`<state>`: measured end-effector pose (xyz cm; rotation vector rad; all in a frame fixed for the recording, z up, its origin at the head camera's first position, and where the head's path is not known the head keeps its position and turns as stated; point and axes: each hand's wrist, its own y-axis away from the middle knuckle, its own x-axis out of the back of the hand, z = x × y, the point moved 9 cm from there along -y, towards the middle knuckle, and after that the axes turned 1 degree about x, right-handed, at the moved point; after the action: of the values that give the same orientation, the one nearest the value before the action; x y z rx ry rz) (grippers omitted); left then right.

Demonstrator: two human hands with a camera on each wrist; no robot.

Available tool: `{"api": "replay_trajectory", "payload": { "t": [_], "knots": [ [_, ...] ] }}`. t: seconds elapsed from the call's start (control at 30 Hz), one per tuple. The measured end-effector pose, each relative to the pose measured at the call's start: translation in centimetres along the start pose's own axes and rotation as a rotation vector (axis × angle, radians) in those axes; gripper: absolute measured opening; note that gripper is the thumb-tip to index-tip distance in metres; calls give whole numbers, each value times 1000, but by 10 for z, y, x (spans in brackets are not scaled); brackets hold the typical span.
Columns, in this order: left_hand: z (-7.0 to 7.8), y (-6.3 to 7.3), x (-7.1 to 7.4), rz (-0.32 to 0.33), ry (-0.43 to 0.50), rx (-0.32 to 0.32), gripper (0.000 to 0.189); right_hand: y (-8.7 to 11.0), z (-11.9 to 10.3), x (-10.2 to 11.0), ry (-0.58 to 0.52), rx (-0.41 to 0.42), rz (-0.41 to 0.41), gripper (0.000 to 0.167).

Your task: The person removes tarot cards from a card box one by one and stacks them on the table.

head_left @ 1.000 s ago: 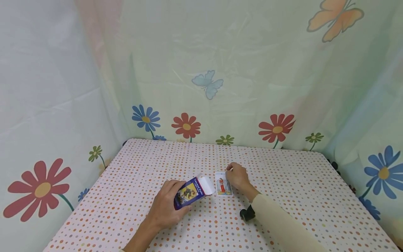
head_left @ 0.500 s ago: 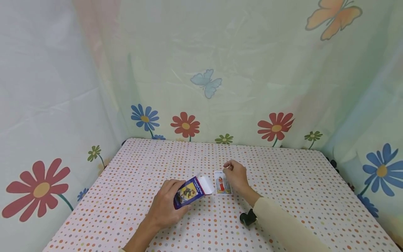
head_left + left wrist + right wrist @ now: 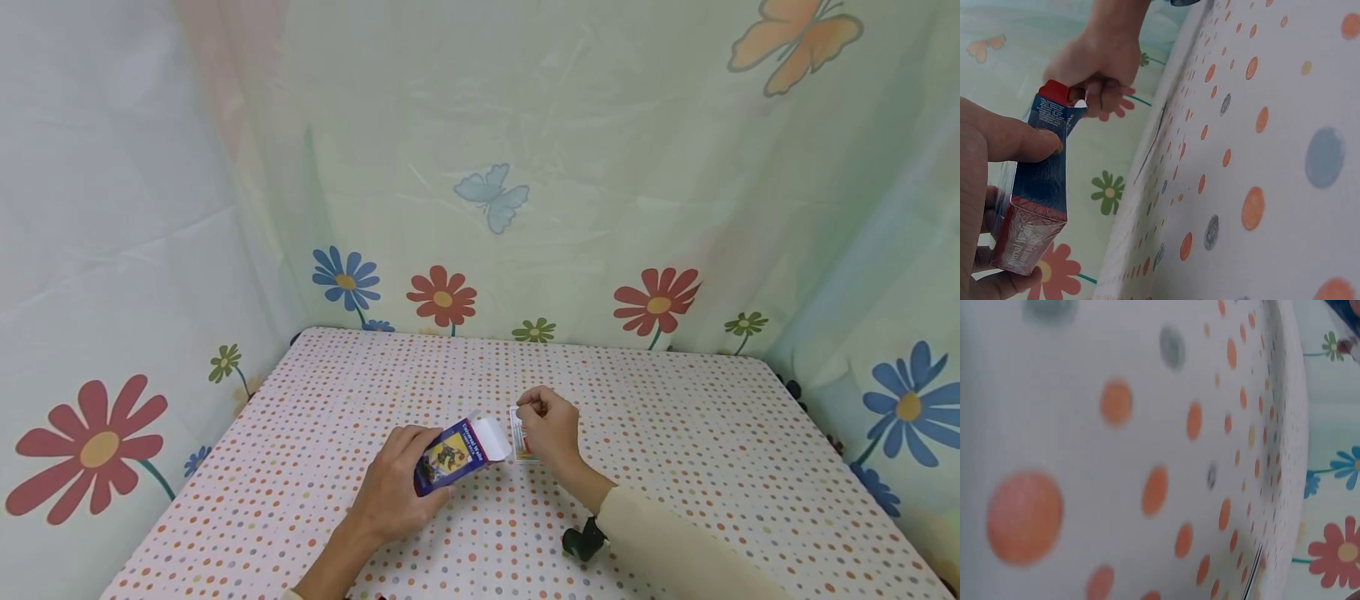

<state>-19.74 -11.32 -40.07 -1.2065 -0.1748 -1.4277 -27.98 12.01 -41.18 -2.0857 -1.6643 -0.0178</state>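
While your left hand grips box, steady flap; right hand curls over card just beside box, grasp unclear: handle card by edges.

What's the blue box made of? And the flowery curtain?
The blue box looks like thin, printed cardboard: its flap folds open, white. Crinkly shine on one end hints at clear plastic wrap. The flowery curtain looks thin and faintly shiny, with creases; maybe plastic, maybe cloth.
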Motion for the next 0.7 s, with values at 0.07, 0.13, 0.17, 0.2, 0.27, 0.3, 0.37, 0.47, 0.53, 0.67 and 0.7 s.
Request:
{"api": "replay_trajectory", "payload": {
  "t": [0.07,0.13,0.17,0.2,0.27,0.3,0.37,0.47,0.53,0.67,0.7],
  "knots": [
    [0,0,0,1,2,-1,72,4,-4,-3,-26,12,-8,11],
    [0,0,0,2,3,-2,72,7,-8,-6,-43,19,-21,10],
    [0,0,0,3,3,-2,72,9,-10,-7,-47,20,-28,10],
    [0,0,0,3,4,-2,72,10,-10,-9,-55,19,-33,9],
    [0,0,0,4,3,-3,72,13,-12,-11,-62,21,-43,9],
    [1,0,0,4,3,-4,72,14,-13,-11,-65,22,-47,8],
    [1,0,1,5,4,-3,72,16,-14,-12,-73,26,-52,9],
    [1,0,1,5,1,-1,72,18,-15,-13,-83,34,-59,10],
    [1,0,1,5,-1,0,72,19,-16,-14,-93,44,-62,11],
    [1,0,1,13,-3,-4,73,22,-22,-16,-129,77,-82,12],
    [1,-1,1,16,-2,-7,73,23,-24,-17,-136,83,-91,12]
  ]
}}
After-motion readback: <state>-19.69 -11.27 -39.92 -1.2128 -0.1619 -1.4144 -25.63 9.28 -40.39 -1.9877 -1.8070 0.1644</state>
